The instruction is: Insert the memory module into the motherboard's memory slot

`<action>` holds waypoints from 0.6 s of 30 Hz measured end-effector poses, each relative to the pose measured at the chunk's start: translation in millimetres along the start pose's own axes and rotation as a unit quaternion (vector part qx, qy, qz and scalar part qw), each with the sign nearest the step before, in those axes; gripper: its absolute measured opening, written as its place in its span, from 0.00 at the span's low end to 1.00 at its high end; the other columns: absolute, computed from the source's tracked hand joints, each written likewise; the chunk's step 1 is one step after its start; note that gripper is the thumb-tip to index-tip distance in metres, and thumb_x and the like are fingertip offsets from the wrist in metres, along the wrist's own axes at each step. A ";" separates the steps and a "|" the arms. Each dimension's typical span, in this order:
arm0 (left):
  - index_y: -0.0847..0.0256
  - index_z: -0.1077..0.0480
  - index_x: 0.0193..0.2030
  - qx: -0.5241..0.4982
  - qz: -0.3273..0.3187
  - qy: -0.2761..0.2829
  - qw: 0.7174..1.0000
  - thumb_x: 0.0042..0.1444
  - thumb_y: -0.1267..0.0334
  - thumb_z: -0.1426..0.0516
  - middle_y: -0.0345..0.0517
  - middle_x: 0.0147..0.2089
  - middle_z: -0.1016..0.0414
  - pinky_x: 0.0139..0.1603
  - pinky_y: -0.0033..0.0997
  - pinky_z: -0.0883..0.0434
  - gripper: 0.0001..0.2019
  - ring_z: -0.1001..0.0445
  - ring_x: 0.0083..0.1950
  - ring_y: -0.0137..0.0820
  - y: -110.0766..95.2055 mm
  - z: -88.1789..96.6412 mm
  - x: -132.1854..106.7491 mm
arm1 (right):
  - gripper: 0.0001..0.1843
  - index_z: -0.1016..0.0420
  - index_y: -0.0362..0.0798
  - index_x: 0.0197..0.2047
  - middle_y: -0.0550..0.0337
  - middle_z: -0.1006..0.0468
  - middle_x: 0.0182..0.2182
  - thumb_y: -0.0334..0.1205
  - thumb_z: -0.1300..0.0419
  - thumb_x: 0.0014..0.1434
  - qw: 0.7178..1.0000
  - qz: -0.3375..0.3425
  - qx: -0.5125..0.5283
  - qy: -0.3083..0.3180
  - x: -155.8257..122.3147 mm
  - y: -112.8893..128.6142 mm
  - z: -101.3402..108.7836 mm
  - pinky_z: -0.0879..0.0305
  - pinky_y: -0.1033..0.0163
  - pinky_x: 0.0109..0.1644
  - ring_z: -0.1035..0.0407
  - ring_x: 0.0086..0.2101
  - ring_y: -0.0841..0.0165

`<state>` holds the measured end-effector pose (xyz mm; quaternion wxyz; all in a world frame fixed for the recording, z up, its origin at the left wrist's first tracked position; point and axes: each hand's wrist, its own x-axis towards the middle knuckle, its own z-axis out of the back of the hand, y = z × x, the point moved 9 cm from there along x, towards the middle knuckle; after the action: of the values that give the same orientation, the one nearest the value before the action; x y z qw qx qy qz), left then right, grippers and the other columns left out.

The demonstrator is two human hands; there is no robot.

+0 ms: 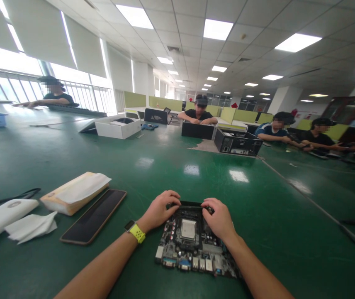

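Observation:
A motherboard [205,249] lies flat on the green table in front of me, its ports facing me. A square metal-topped processor [188,229] sits in its socket. Along the board's far edge runs a thin dark strip [191,204]; I cannot make out what it is. My left hand [161,210], with a yellow-strapped watch on its wrist, has its fingers closed at the strip's left end. At the other end my right hand [218,216] pinches it between thumb and fingers. The fingertips partly hide both ends.
To the left lie a phone [95,216], a tissue pack [76,193], a crumpled tissue [32,227] and a white power bank-like block [5,216]. Farther off stand a white box [117,129] and a black computer case [238,142]. Several people sit around the table.

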<state>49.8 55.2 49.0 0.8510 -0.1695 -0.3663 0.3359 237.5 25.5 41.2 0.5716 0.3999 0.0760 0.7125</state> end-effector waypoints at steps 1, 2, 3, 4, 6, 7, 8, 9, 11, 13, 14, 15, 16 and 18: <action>0.58 0.26 0.34 0.003 0.000 0.000 1.000 0.55 0.70 0.43 0.45 0.46 0.28 0.52 0.34 0.33 0.05 0.29 0.48 0.34 0.4 0.7 -0.3 | 0.10 0.22 0.48 0.32 0.55 0.22 0.38 0.31 0.45 0.50 1.000 0.002 -0.001 -0.003 0.0 0.3 0.4 0.37 0.60 0.50 0.30 0.41 0.64; 0.58 0.26 0.35 0.006 -0.002 0.000 1.000 0.54 0.70 0.43 0.45 0.46 0.28 0.52 0.34 0.33 0.05 0.29 0.48 0.35 0.6 1.3 -0.6 | 0.10 0.22 0.48 0.32 0.55 0.22 0.38 0.31 0.45 0.50 1.000 0.003 0.000 -0.005 0.1 0.6 0.9 0.36 0.60 0.49 0.30 0.41 0.64; 0.58 0.26 0.35 0.011 -0.003 0.001 1.000 0.54 0.70 0.42 0.45 0.46 0.28 0.52 0.34 0.33 0.05 0.29 0.49 0.35 0.7 1.7 -0.8 | 0.10 0.23 0.48 0.31 0.55 0.22 0.38 0.31 0.45 0.49 1.000 0.004 0.001 -0.008 0.3 0.8 1.4 0.36 0.60 0.49 0.30 0.41 0.64; 0.58 0.26 0.35 0.015 -0.004 0.002 1.000 0.53 0.70 0.42 0.45 0.46 0.28 0.52 0.34 0.32 0.05 0.29 0.49 0.35 0.8 1.9 -0.9 | 0.09 0.23 0.48 0.31 0.55 0.22 0.37 0.31 0.45 0.49 1.000 0.004 0.002 -0.010 0.4 1.1 2.1 0.36 0.60 0.48 0.30 0.40 0.64; 0.58 0.26 0.34 0.024 -0.007 0.005 1.000 0.53 0.71 0.42 0.45 0.46 0.28 0.51 0.33 0.32 0.05 0.30 0.48 0.35 0.9 1.6 -0.9 | 0.09 0.24 0.48 0.31 0.56 0.22 0.36 0.30 0.45 0.49 1.000 0.005 0.005 -0.014 0.6 1.5 3.2 0.36 0.61 0.48 0.30 0.39 0.65; 0.58 0.26 0.34 0.028 -0.008 0.006 1.000 0.53 0.71 0.42 0.45 0.45 0.28 0.51 0.33 0.32 0.05 0.30 0.48 0.35 1.0 1.6 -0.8 | 0.09 0.24 0.48 0.31 0.57 0.22 0.36 0.30 0.45 0.49 1.000 0.005 0.005 -0.014 0.5 1.9 3.5 0.36 0.61 0.47 0.30 0.39 0.65; 0.58 0.26 0.34 0.032 -0.009 0.005 0.999 0.53 0.71 0.42 0.44 0.45 0.28 0.51 0.33 0.32 0.05 0.30 0.48 0.34 1.1 1.6 -0.6 | 0.09 0.24 0.48 0.31 0.57 0.22 0.36 0.30 0.45 0.49 1.000 0.006 0.005 -0.014 0.4 2.2 3.7 0.36 0.61 0.47 0.30 0.39 0.65; 0.58 0.26 0.34 0.035 -0.009 0.005 0.999 0.53 0.71 0.42 0.44 0.45 0.28 0.51 0.33 0.32 0.05 0.30 0.48 0.34 1.2 1.5 -0.5 | 0.09 0.24 0.48 0.31 0.57 0.22 0.35 0.30 0.45 0.49 1.000 0.007 0.005 -0.012 0.3 2.6 3.6 0.36 0.61 0.47 0.30 0.39 0.65; 0.58 0.27 0.33 0.038 -0.010 0.004 0.999 0.54 0.71 0.43 0.44 0.45 0.28 0.51 0.32 0.33 0.05 0.30 0.47 0.34 1.1 1.4 0.0 | 0.09 0.24 0.48 0.31 0.58 0.22 0.34 0.30 0.45 0.50 1.000 0.005 0.004 -0.008 0.1 3.1 3.1 0.36 0.62 0.46 0.30 0.38 0.65; 0.58 0.27 0.33 0.038 -0.009 0.006 0.999 0.55 0.71 0.43 0.44 0.44 0.28 0.50 0.32 0.33 0.05 0.29 0.47 0.33 0.9 1.6 0.4 | 0.09 0.24 0.49 0.31 0.58 0.22 0.34 0.30 0.45 0.51 1.000 0.002 0.002 -0.006 -0.1 3.3 3.3 0.35 0.62 0.46 0.29 0.38 0.66; 0.58 0.27 0.33 0.038 -0.009 0.007 0.999 0.55 0.71 0.44 0.44 0.44 0.28 0.50 0.31 0.32 0.06 0.29 0.47 0.33 0.6 1.8 0.6 | 0.09 0.24 0.49 0.31 0.58 0.22 0.34 0.30 0.45 0.51 1.000 0.000 0.000 -0.005 -0.2 3.4 3.4 0.35 0.62 0.46 0.29 0.38 0.66; 0.58 0.27 0.33 0.038 -0.009 0.008 0.999 0.55 0.71 0.44 0.43 0.44 0.28 0.50 0.31 0.32 0.06 0.29 0.46 0.33 0.3 2.3 0.7 | 0.10 0.23 0.49 0.31 0.58 0.22 0.35 0.31 0.45 0.52 1.000 -0.001 -0.001 -0.004 -0.2 3.7 3.5 0.35 0.62 0.46 0.29 0.38 0.65; 0.58 0.27 0.33 0.040 -0.008 0.008 0.999 0.56 0.71 0.44 0.43 0.43 0.28 0.49 0.31 0.32 0.06 0.29 0.46 0.33 0.0 2.9 0.8 | 0.10 0.23 0.49 0.32 0.57 0.22 0.35 0.31 0.45 0.52 1.000 -0.001 -0.002 -0.002 -0.2 3.9 3.4 0.35 0.62 0.46 0.29 0.38 0.65; 0.58 0.27 0.32 0.045 -0.008 0.009 0.999 0.55 0.71 0.44 0.43 0.44 0.28 0.49 0.31 0.32 0.05 0.29 0.46 0.33 -0.8 4.2 0.7 | 0.11 0.21 0.49 0.32 0.57 0.21 0.35 0.32 0.45 0.53 1.000 0.000 0.001 0.003 -0.3 4.1 2.9 0.35 0.61 0.46 0.28 0.38 0.65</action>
<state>47.4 55.3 52.6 0.8638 -0.1310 -0.3441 0.3438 236.3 22.9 45.3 0.5708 0.3984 0.0786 0.7136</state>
